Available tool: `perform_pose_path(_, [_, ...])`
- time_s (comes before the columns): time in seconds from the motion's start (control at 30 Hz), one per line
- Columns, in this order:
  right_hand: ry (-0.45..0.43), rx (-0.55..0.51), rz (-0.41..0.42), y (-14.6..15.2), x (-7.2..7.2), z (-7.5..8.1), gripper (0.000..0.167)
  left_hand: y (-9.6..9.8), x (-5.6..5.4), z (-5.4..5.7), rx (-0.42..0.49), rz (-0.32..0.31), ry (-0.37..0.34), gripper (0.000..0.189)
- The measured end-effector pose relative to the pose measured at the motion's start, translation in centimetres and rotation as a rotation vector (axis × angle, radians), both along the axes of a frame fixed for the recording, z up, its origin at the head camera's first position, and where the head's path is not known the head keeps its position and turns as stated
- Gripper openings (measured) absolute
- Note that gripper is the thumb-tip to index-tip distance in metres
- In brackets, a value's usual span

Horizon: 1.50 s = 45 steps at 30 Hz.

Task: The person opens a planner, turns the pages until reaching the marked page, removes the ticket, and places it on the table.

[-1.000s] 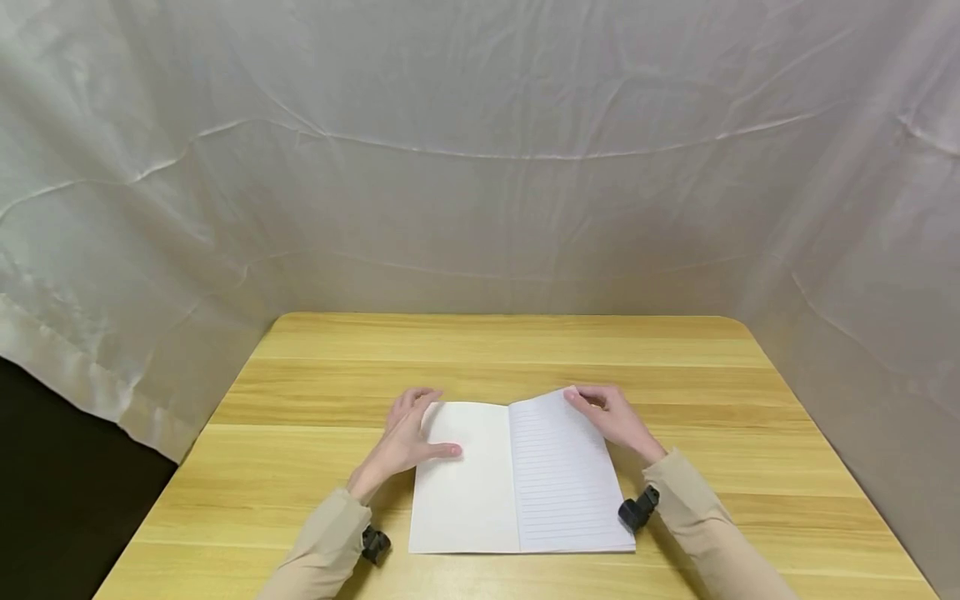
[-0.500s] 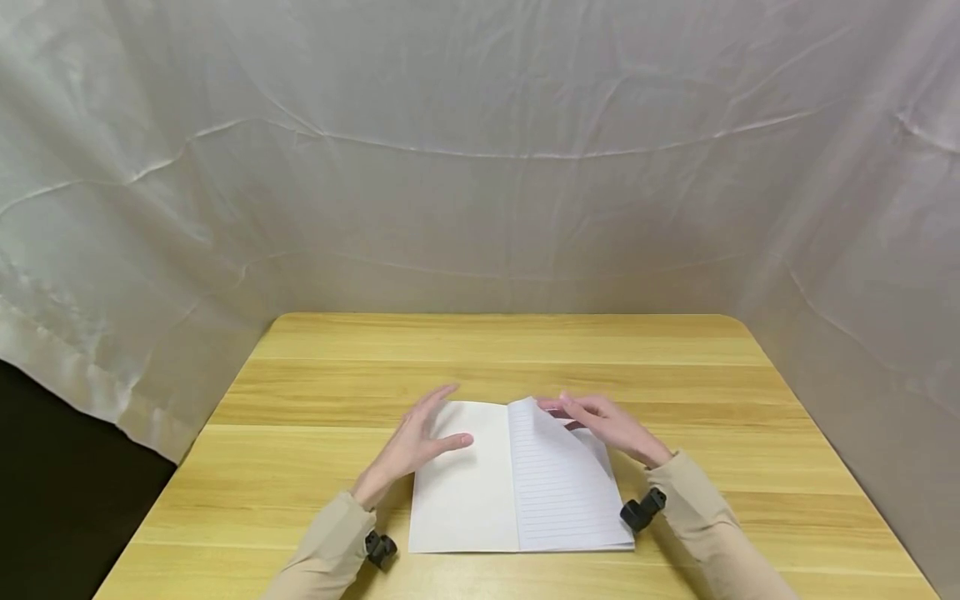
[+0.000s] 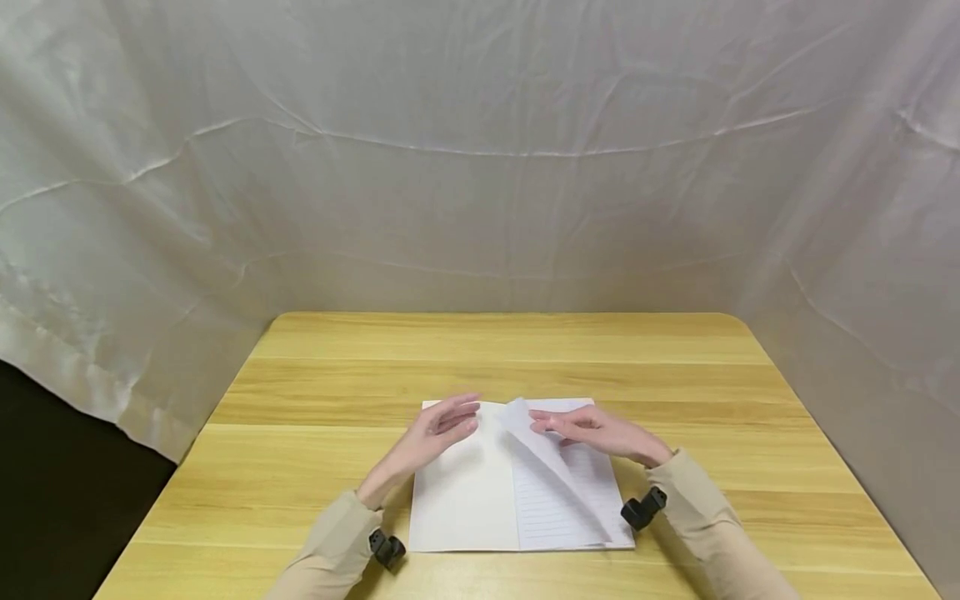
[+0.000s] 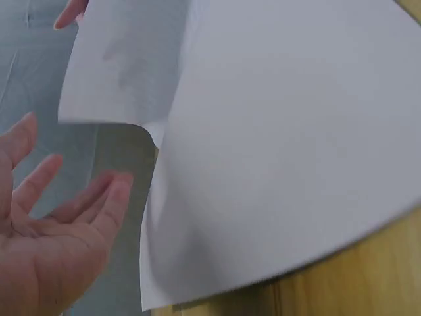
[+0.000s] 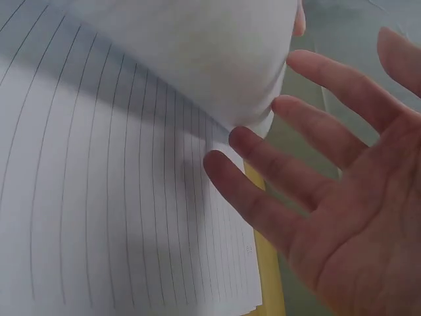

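Note:
A notebook (image 3: pixel 459 512) lies open on the table, with a blank page on the left and lined pages on the right. One leaf (image 3: pixel 534 443) stands partly lifted from the right side, curling leftward near the middle fold. My right hand (image 3: pixel 609 433) is behind it; in the right wrist view its fingers are extended, with fingertips against the leaf's edge (image 5: pixel 217 46). Over the upper part of the blank page is my left hand (image 3: pixel 431 437). Its fingers are relaxed and hold nothing, and in the left wrist view they lie just beside the blank page (image 4: pixel 283 131).
The wooden table (image 3: pixel 300 500) extends around the notebook on all sides. Grey-white curtain (image 3: pixel 480 208) hangs behind it and along both sides. A black wrist camera (image 3: pixel 643 508) is strapped at the right sleeve, another camera (image 3: pixel 387 548) at the left.
The leaf, earlier pinched by its upper right corner, has been lifted and swung left, uncovering the page beneath. My right hand moved slightly left behind it; my left hand also shifted right.

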State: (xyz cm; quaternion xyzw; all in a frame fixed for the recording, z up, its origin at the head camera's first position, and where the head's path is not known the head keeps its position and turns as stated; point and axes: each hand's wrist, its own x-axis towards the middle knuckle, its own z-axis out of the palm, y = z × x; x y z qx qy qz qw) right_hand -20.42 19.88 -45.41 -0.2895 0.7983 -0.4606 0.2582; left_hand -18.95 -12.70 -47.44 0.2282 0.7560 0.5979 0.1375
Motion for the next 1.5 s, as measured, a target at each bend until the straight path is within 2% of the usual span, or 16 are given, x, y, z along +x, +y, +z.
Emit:
perform_pose_path(0.13, [0.005,0.025,0.014,-0.2,0.0,0.0,0.037,0.4,-0.1,0.1,0.012,-0.01,-0.031,0.048])
perform_pose_path(0.37, [0.011,-0.028,0.059,-0.7,0.0,-0.6,0.037,1.0,-0.3,0.3,0.053,0.003,-0.057,0.043])
perform_pose_path(0.53, [0.037,-0.037,0.072,-0.8,0.1,-0.9,0.036,1.1,-0.2,0.3,0.056,0.019,-0.12,0.04])
perform_pose_path(0.7, [0.039,-0.033,0.048,-0.7,0.2,-1.2,0.037,1.1,-0.2,-0.1,0.019,0.042,-0.101,0.034])
perform_pose_path(0.87, [0.106,-0.053,-0.092,-0.3,0.0,-2.2,0.037,0.8,-0.3,-0.6,0.011,0.108,-0.099,0.029])
perform_pose_path(0.97, [0.191,-0.037,-0.214,0.2,-0.2,-2.9,0.036,0.6,-0.3,-0.6,0.005,0.172,-0.124,0.026])
perform_pose_path(1.1, [0.301,0.026,-0.327,0.9,-0.4,-3.7,0.033,0.5,-0.4,-0.4,-0.039,0.263,-0.132,0.022])
perform_pose_path(1.2, [0.366,0.062,-0.362,1.2,-0.6,-4.1,0.034,0.5,-0.4,-0.4,-0.087,0.324,-0.126,0.018])
perform_pose_path(1.37, [0.422,0.098,-0.377,1.6,-0.9,-4.7,0.039,0.3,-0.6,-0.4,-0.173,0.408,-0.078,0.013])
perform_pose_path(1.5, [0.421,0.169,-0.404,1.9,-1.0,-4.7,0.047,-0.2,-0.8,-0.6,-0.226,0.439,-0.026,0.012])
